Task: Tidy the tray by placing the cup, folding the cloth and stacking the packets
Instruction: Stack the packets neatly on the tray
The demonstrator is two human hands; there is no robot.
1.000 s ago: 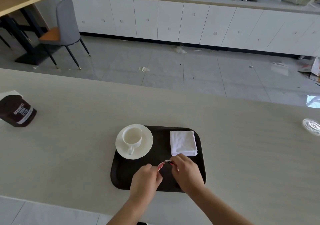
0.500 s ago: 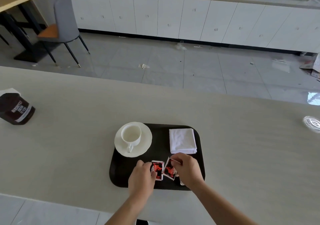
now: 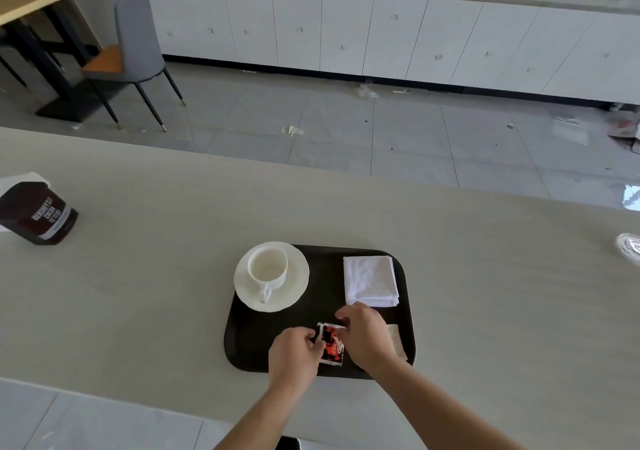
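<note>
Over the tray point(image 3: 249, 345), left hand point(image 3: 294, 354) and right hand point(image 3: 369, 340) pinch packets point(image 3: 331, 345).

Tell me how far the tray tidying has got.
Done: the cup sits on its saucer on the tray, and the cloth lies folded in the far right corner. In hand: the left hand and right hand hold the red packets together near the front edge. Left: a pale packet beside the right hand, not yet stacked.

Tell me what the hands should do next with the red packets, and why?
Probably lay the red packets squared together on the tray: both the left hand and right hand pinch them, while cup and cloth already look tidy.
</note>
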